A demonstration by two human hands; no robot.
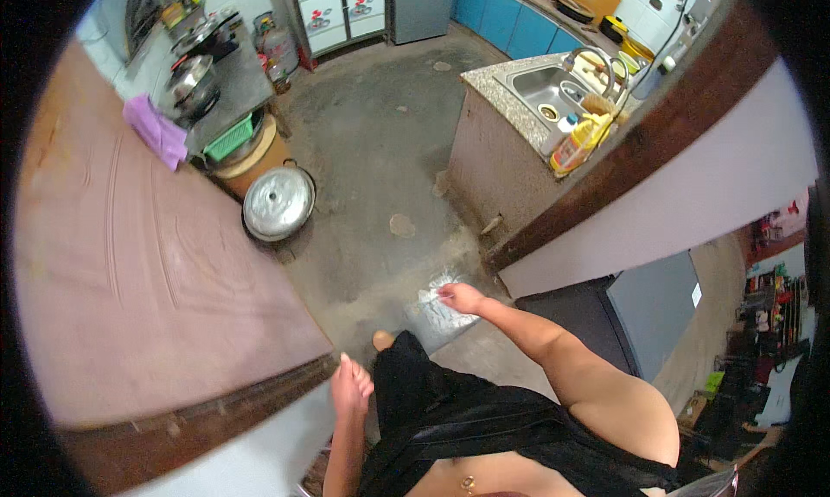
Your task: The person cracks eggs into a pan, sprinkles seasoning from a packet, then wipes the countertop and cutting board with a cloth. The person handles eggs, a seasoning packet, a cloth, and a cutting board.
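My left hand [351, 385] is loosely curled beside the edge of the open door, and I see nothing in it. In front of my body, my right hand [462, 298] reaches forward over the doorway floor with its fingers bent together. A whitish, shiny, crinkled-looking patch [444, 325] shows just below and around those fingers. Whether it is a thin sheet in the hand or part of the floor, I cannot tell. One foot [383, 340] shows beyond my black clothing [447, 400].
The pinkish door [214, 302] stands at left, the brown door frame [622, 153] at right. A lidded metal pot [279, 202] sits low beside the door. Ahead right is a stone counter with a sink [538, 85]; a side table [240, 101] holds cookware at left.
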